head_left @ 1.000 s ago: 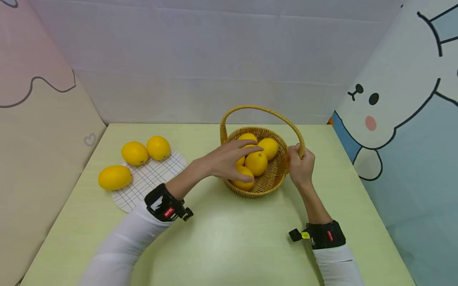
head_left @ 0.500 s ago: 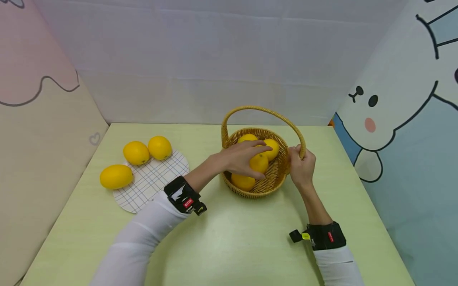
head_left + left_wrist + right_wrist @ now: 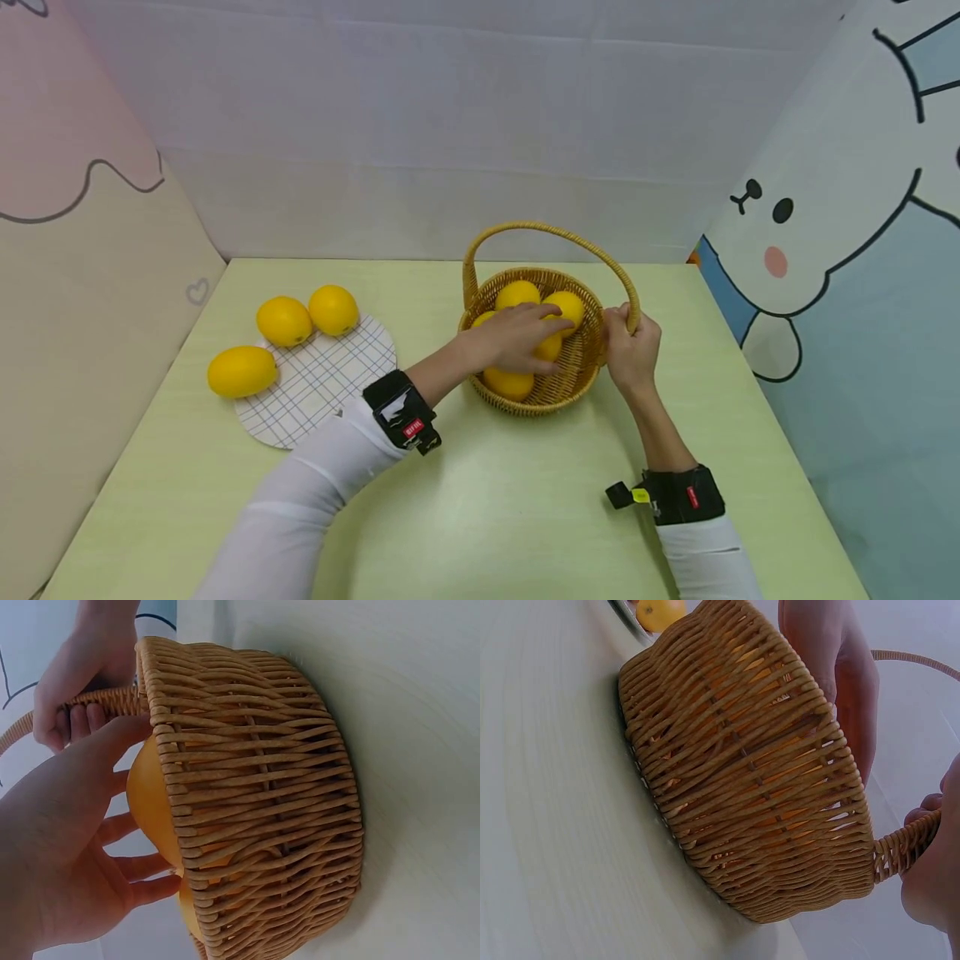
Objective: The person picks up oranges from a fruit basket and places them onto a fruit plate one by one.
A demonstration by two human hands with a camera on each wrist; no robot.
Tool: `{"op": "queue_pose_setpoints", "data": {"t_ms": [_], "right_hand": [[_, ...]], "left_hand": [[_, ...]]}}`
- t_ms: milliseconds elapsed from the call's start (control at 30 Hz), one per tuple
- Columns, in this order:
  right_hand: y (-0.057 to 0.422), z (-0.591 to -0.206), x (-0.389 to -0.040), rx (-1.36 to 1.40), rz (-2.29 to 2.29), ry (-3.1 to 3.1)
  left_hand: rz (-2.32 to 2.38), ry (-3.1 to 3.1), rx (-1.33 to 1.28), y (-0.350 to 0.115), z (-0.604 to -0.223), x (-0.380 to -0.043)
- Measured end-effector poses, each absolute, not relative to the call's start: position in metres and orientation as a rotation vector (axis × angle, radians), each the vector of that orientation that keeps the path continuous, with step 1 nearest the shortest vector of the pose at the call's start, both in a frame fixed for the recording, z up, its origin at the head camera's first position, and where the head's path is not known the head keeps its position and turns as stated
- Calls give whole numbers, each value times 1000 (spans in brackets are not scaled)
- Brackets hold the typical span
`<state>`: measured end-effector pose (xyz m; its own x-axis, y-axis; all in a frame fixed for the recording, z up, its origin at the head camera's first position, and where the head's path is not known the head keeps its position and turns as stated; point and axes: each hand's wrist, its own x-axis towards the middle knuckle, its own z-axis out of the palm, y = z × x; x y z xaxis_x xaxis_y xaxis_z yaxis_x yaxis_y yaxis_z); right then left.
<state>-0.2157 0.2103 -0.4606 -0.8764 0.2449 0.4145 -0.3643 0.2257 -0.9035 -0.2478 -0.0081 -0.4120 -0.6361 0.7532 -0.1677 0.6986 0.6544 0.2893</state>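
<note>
My right hand [image 3: 632, 346] grips the wicker handle [image 3: 546, 225] near its base; the basket [image 3: 573, 375] stands upright on the pale table [image 3: 465, 517]. My left hand [image 3: 517, 337], fingers loosely spread, reaches in over at least five yellow fruits [image 3: 517, 294], with no grasp visible. Best to brace the handle firmly and touch lightly, so nothing rolls out. Three more fruits [image 3: 284, 321] (lemon-like, all of them) sit by the far and left edges of a round checked mat [image 3: 315, 383].
</note>
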Motion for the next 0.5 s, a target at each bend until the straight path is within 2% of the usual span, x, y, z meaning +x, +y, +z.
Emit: {"op": "queue_pose_setpoints", "data": {"t_ms": [500], "right_hand": [[211, -461, -216, 120, 1714, -2022]], "left_hand": [[241, 2663, 1155, 2, -421, -245]]}}
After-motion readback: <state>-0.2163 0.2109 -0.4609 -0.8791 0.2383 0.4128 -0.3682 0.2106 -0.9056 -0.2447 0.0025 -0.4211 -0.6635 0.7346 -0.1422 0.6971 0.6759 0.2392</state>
